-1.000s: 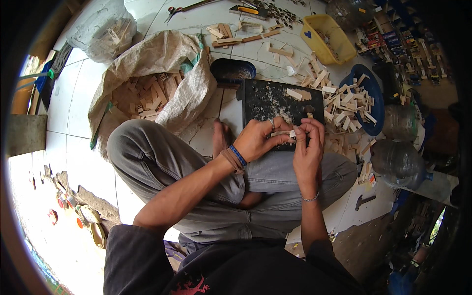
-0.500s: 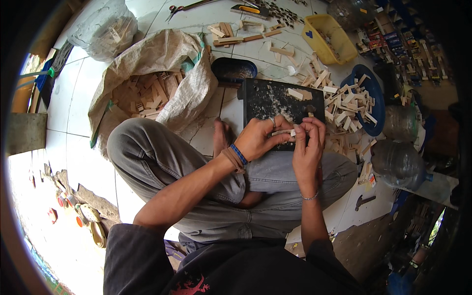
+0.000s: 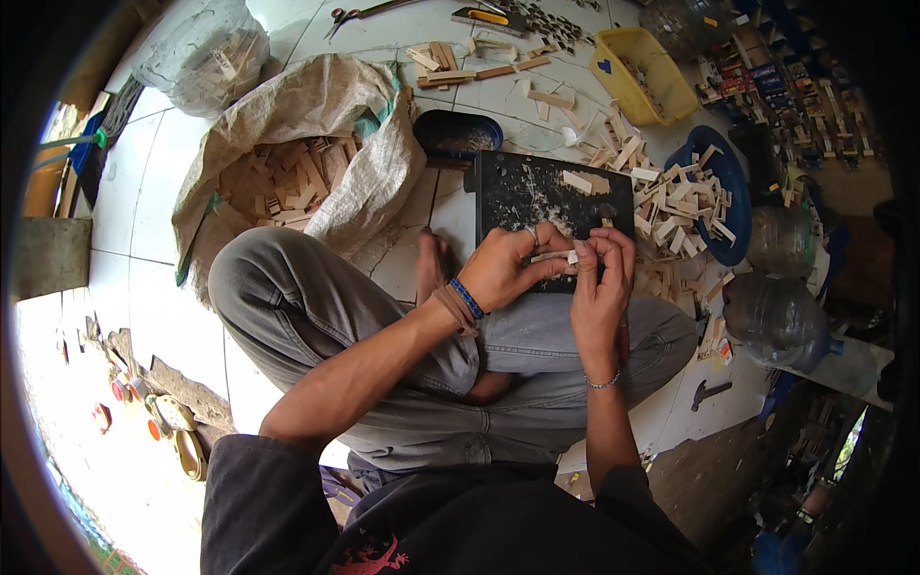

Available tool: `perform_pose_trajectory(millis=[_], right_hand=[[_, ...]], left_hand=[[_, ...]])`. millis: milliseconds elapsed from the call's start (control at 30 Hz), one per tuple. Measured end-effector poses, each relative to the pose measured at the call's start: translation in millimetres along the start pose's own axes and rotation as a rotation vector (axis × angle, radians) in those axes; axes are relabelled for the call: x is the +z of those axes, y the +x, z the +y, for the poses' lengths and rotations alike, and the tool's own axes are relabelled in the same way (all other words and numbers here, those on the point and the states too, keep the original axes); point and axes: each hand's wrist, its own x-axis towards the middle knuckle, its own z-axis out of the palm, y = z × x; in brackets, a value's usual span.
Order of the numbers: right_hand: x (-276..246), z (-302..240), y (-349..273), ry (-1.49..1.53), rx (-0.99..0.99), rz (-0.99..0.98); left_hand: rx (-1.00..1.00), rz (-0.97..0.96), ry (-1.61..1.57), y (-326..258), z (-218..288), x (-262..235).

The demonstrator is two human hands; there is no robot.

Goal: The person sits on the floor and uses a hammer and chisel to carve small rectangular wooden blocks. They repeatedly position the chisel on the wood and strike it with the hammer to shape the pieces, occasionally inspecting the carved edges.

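Above the near edge of a black board (image 3: 508,196), my two hands meet on a small pale wooden piece (image 3: 572,257). Thumb and fingers of my left hand (image 3: 513,264) pinch it from the left. My right hand (image 3: 602,278) has its fingertips closed on the right end, hiding part of it. White shavings or glue-like smears cover the board. On the board lie a pale wood block (image 3: 577,181) and, just beyond my right fingers, what looks like a hammer head (image 3: 606,215).
Left of the board stands an open woven sack (image 3: 383,182) of wood scraps, beside a dark blue tray (image 3: 458,131). To the right, wooden pieces (image 3: 678,203) spill from a blue basin (image 3: 736,251). A yellow tub (image 3: 613,57), plastic bottle (image 3: 776,321) and hammer (image 3: 711,393) lie farther out.
Almost nothing differs. My hands keep the same pinch on the wooden piece, with at most a slight shift of the fingers.
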Motion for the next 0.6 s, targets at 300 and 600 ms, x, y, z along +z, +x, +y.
perform_pose_trajectory(millis=[300,600], right_hand=[[3.3,-0.1,-1.3,0.034,0.03,0.018],[4.0,-0.6,-1.3,-0.091,-0.103,0.074]], left_hand=[[0.01,0.008,0.025,0.3,0.2,-0.1],[-0.003,0.008,0.025,-0.2,2.7,-1.3]])
